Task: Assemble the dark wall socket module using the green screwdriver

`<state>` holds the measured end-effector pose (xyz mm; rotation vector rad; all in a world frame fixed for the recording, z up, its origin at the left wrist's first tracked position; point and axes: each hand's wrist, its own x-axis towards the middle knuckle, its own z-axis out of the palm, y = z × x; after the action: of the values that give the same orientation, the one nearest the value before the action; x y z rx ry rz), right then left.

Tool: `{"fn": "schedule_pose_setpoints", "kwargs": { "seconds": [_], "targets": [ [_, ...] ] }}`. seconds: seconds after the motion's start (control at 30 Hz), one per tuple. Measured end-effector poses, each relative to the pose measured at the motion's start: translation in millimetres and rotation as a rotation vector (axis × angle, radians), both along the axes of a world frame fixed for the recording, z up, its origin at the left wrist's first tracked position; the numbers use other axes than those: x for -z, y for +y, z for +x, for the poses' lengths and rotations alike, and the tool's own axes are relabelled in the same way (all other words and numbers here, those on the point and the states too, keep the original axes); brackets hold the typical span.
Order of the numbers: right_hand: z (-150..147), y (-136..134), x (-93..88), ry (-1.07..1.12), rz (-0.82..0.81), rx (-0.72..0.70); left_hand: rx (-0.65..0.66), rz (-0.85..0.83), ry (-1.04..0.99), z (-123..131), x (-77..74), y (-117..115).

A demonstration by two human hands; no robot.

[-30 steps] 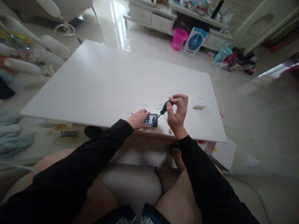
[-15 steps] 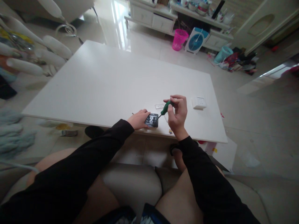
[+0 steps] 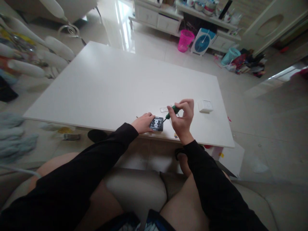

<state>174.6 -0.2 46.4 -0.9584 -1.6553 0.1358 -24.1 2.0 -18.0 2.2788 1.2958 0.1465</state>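
Near the front edge of the white table [image 3: 115, 83] lies a black socket module [image 3: 157, 124] with slots and metal-looking parts on its face. My left hand [image 3: 143, 123] grips its left side between thumb and fingers. A screwdriver with a green handle [image 3: 172, 112] is held in my right hand [image 3: 183, 120], fingers closed round the handle. It slants down to the left, and its tip meets the module's right part. Behind the module lies a thin pale rectangular frame [image 3: 164, 109]; another pale piece is partly hidden behind my right hand.
A white wall socket stack [image 3: 205, 106] stands to the right on the table. A small sticker [image 3: 175, 135] is at the front edge. Across the floor are a pink basket [image 3: 185, 40], a blue-and-white fan [image 3: 202, 41] and a low white cabinet [image 3: 156, 19].
My right fingers have shifted their grip on the green handle, and the screwdriver leans further right. The left hand and the socket module have stayed in place.
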Motion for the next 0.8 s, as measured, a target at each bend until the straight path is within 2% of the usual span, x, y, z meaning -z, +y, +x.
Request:
{"fn": "schedule_pose_setpoints", "kwargs": {
  "seconds": [0.07,0.23,0.3,0.43,0.63,0.8],
  "targets": [
    [0.8,0.3,0.1,0.012,0.032,0.019,-0.002,-0.001,0.000,0.0,-0.4,-0.2],
    [0.8,-1.2,3.5,0.068,-0.048,-0.160,-0.003,0.000,0.007,0.5,0.1,0.2],
    [-0.2,-1.5,2.6,0.050,-0.050,-0.130,-0.004,-0.005,0.006,0.6,0.9,0.5],
    [0.4,0.8,1.7,0.014,-0.015,0.028,-0.002,-0.003,0.007,0.0,2.7,0.9],
    [3.1,0.7,6.9,0.040,-0.076,-0.149,-0.002,0.003,0.004,0.3,1.7,0.3],
    [-0.2,0.5,0.3,-0.014,-0.012,-0.009,-0.011,-0.008,0.016,0.9,0.2,-0.2]
  ]
}}
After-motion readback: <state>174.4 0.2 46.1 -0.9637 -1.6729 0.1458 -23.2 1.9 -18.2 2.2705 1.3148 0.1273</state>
